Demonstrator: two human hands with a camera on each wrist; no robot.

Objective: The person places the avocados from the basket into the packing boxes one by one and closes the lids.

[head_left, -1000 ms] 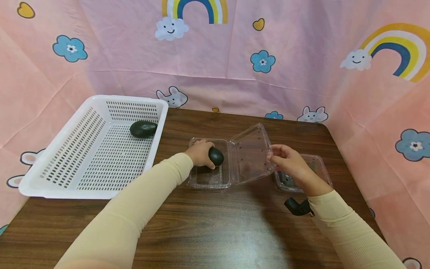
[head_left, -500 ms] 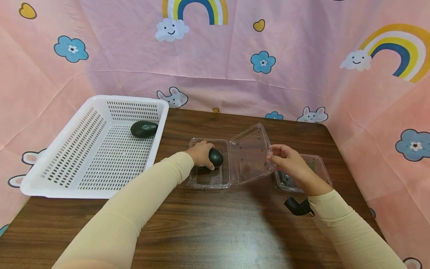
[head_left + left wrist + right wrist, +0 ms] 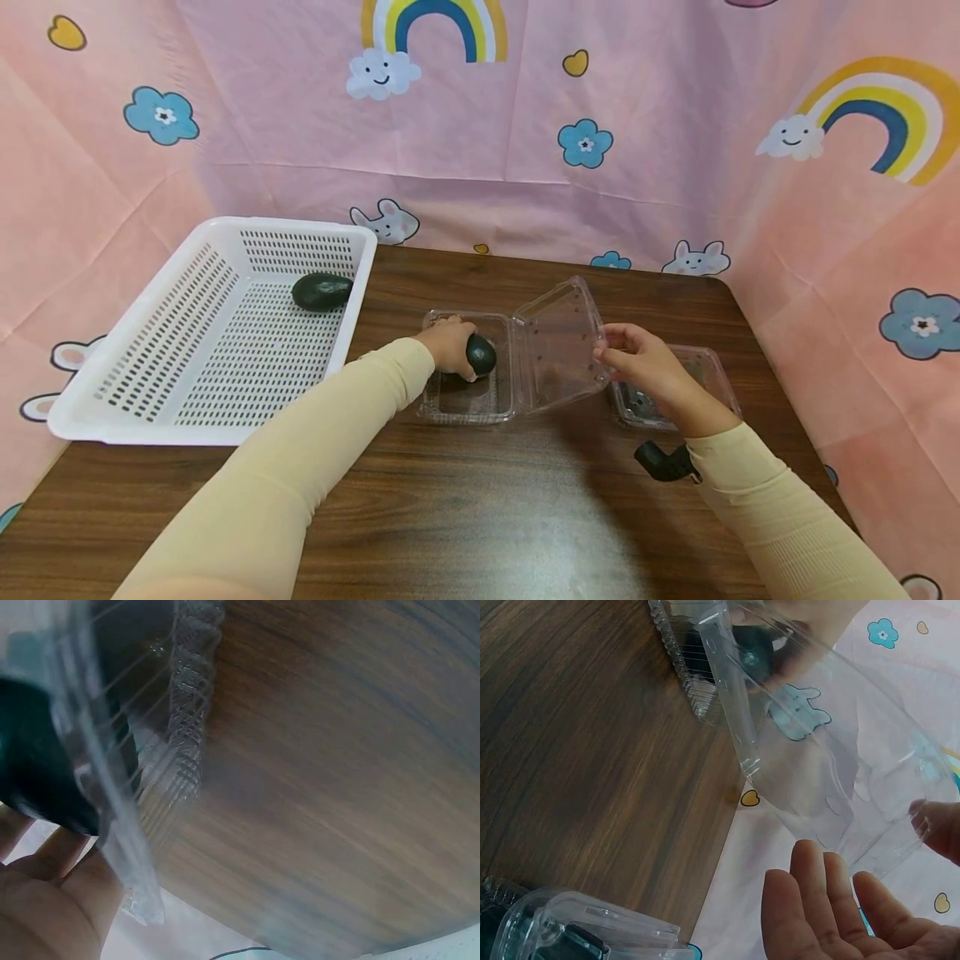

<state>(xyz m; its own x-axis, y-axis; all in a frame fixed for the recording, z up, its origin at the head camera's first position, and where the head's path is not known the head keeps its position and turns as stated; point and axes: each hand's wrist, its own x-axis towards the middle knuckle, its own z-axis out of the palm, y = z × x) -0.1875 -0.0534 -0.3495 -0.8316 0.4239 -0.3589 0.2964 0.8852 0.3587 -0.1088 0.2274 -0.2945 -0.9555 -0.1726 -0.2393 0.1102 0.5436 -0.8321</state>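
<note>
My left hand point(image 3: 448, 343) grips a dark green avocado point(image 3: 481, 355) with the thumb and fingers round it. The avocado is inside the base of a clear plastic clamshell box point(image 3: 468, 417), as the left wrist view shows through the ribbed wall. To its right the hinged lid point(image 3: 558, 354) stands raised at a slant. My right hand point(image 3: 641, 358) pinches the outer edge of that lid between thumb and fingers. In the right wrist view the lid point(image 3: 832, 772) spans from the base to the fingertips.
At the left a white slotted basket point(image 3: 202, 433) holds another dark avocado point(image 3: 322, 292). Partly hidden under the right hand lies a second clear clamshell box point(image 3: 716, 375) with dark contents. A black strap mount point(image 3: 663, 461) sits at the right wrist. Patterned cloth hangs behind the wooden table point(image 3: 480, 508).
Both hands, the avocado and the lid keep nearly the same places. The head view has tilted up very slightly.
</note>
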